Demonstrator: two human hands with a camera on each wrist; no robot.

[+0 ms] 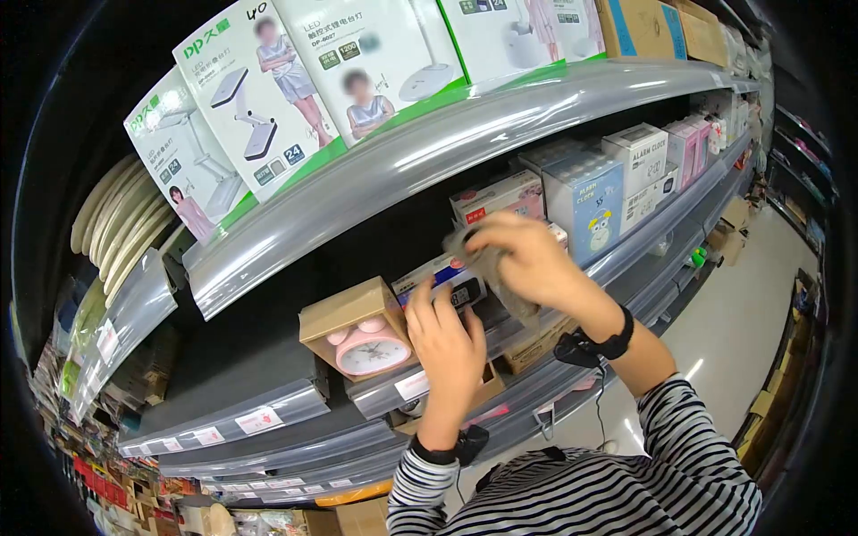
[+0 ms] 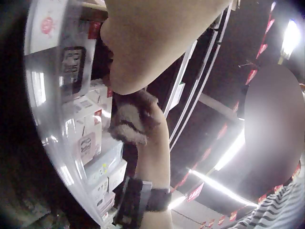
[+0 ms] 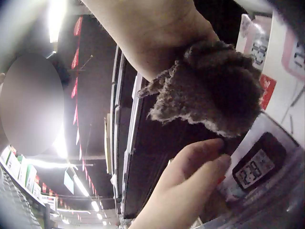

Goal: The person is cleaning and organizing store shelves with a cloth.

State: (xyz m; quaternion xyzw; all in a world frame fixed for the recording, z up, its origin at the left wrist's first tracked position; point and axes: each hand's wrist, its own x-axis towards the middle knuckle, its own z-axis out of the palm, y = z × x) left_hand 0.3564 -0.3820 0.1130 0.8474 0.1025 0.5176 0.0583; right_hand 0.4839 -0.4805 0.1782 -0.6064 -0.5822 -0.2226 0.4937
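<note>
My right hand grips a crumpled grey-brown cloth, which hangs down from the fingers in front of the shelf. The left hand reaches up to a small alarm clock box printed with a dark digital clock; its extended fingers overlap the front of that box. In the right wrist view, the left thumb and fingertips lie right by the box's edge. Just left of this hand stands a brown carton with an open window, showing a pink twin-bell alarm clock.
To the right, the same shelf carries a blue alarm clock box and white alarm clock boxes. Large lamp boxes line the shelf above, behind a clear plastic edge strip. Price tags run along the lower edges.
</note>
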